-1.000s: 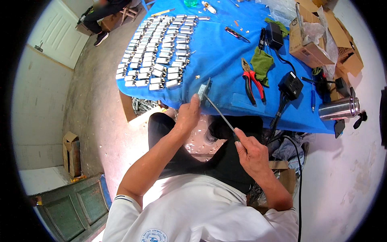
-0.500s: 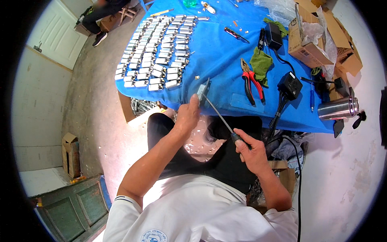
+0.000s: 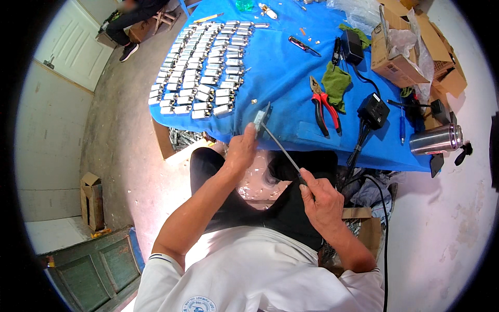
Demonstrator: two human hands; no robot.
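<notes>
My left hand is closed on a small silver metal part at the front edge of the blue-covered table. In my right hand is a screwdriver, its dark handle mostly hidden in the fingers. The long shaft slants up and left, and its tip meets or nearly meets the metal part. Rows of similar silver metal parts lie on the left half of the table. Pliers with red and black handles rest to the right of my left hand.
Right of the pliers are a green cloth, a black power adapter with cables and a steel flask. An open cardboard box stands at the far right. A seated person is at the upper left.
My right hand has shifted slightly down and its grip now covers more of the screwdriver handle. My left hand and the metal part stay almost in place.
</notes>
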